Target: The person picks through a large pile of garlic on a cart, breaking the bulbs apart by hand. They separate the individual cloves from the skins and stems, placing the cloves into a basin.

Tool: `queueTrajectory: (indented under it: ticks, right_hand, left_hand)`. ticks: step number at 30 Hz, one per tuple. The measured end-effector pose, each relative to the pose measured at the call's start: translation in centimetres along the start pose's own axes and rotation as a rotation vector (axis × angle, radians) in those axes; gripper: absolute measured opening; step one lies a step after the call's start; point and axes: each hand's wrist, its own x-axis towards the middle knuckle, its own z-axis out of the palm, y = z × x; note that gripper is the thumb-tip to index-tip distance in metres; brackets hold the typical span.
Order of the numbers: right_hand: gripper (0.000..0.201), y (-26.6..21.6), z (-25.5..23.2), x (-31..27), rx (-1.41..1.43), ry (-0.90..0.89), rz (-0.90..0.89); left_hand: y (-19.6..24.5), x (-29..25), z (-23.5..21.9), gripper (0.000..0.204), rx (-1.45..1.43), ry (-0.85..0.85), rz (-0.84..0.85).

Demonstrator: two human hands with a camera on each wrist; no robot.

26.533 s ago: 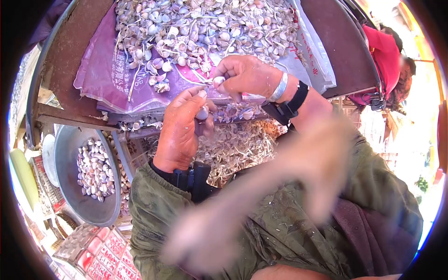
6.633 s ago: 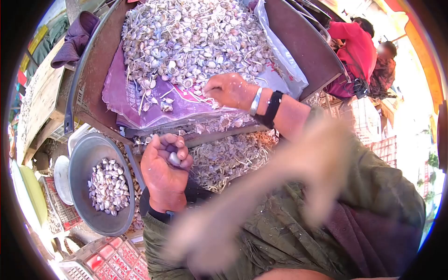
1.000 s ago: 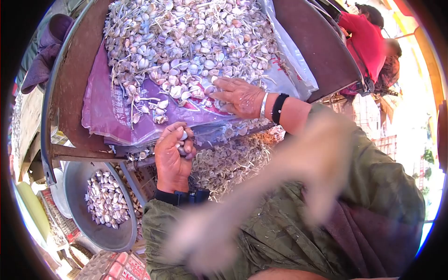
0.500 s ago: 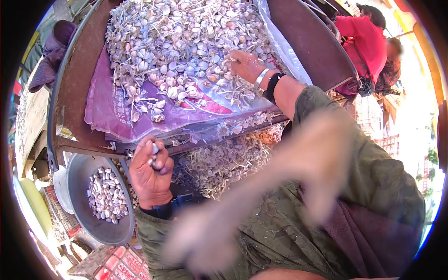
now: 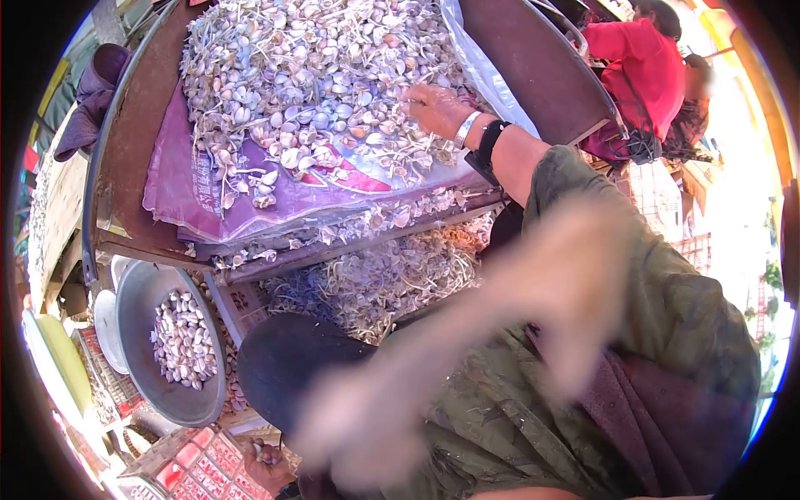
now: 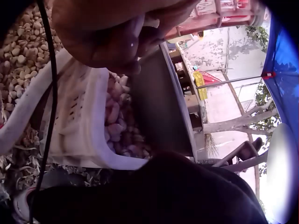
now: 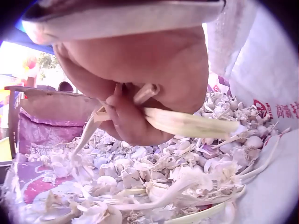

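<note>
The left hand [image 5: 265,473] is low by the red-and-white crates, fingers curled round several garlic cloves [image 5: 268,453]. At the top of the left wrist view, that hand [image 6: 117,35] grips them above a white crate [image 6: 79,126] and beside the dark basin [image 6: 161,98]. Over the front right of the garlic heap [image 5: 292,75] is the right hand [image 5: 439,112]. The right wrist view has the same hand [image 7: 135,88] with curled fingers pinching pale dry stalk pieces [image 7: 187,123] just above loose garlic [image 7: 126,179]; part of its grip is hidden.
Peeled-looking cloves [image 5: 183,342] lie in the grey basin [image 5: 142,383] at left. Dry husks [image 5: 375,283] fill the space below the tray's front edge [image 5: 333,250]. A person in red [image 5: 637,71] is at the upper right. A blurred shape crosses the head view.
My left hand has moved from beside the tray's front edge down to the crates, still holding cloves. The right hand first lifted from the front of the heap and moved back; it remains over the garlic.
</note>
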Motion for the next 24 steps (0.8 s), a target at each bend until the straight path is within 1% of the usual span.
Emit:
queueTrajectory:
  ticks: [1, 3, 4, 6, 8, 12, 13, 14, 15, 16, 17, 20, 21, 24]
  right_hand:
    - [0.023, -0.3, -0.5, -0.2, 0.044, -0.08, 0.075]
    - [0.024, -0.8, -0.9, -0.5, 0.034, -0.053, 0.055]
    - [0.025, -1.0, -1.1, -0.9, 0.03, -0.038, 0.048]
    - [0.028, -2.3, -1.9, -1.1, 0.307, -0.089, 0.354]
    - [0.029, -1.2, -1.2, -1.6, -0.25, -0.085, 0.036]
    - [0.036, 0.1, -0.1, -2.3, -1.106, -0.316, -0.407]
    - [0.049, 0.4, 0.8, -2.4, -0.706, -0.276, -0.146]
    - [0.052, 0.7, 1.1, -2.8, -0.728, -0.293, -0.103]
    - [0.054, -2.6, 1.1, -4.7, -0.748, -0.313, -0.059]
    - [0.057, -4.4, 1.3, -5.9, -0.767, -0.332, -0.015]
    - [0.048, -4.1, 1.8, -6.0, -0.794, -0.342, -0.069]
    - [0.041, -4.5, 2.7, -5.6, -0.727, -0.378, -0.091]
    - [0.032, -2.9, 3.5, -4.9, -0.705, -0.359, -0.147]
    - [0.03, -2.8, 4.1, -4.2, -0.796, -0.396, -0.205]
  left_hand:
    - [-1.0, 0.2, -0.8, 0.016, 0.043, 0.089, -0.004]
    - [-2.6, 0.7, -1.4, 0.016, 0.144, 0.211, -0.002]
    - [-3.2, 1.0, -1.3, 0.016, 0.188, 0.243, 0.007]
    - [-3.5, 1.4, -0.9, 0.016, 0.255, 0.282, 0.023]
    - [-3.6, 1.6, -0.7, 0.017, 0.292, 0.308, 0.051]
    - [-3.4, 1.7, -0.1, 0.017, 0.36, 0.337, 0.092]
    - [-3.3, 1.7, 0.0, 0.017, 0.372, 0.346, 0.103]
    - [-3.1, 1.6, 0.2, 0.017, 0.386, 0.351, 0.12]
    - [-2.9, 1.5, 0.2, 0.018, 0.399, 0.354, 0.132]
    - [-2.7, 1.4, 0.4, 0.018, 0.412, 0.362, 0.149]
    - [-2.5, 1.2, 0.5, 0.018, 0.426, 0.367, 0.17]
    - [-1.7, 0.7, 1.2, 0.018, 0.463, 0.373, 0.237]
    - [-1.5, 0.5, 1.6, 0.019, 0.475, 0.365, 0.265]
    - [-0.3, -0.8, 3.2, 0.019, 0.518, 0.325, 0.384]
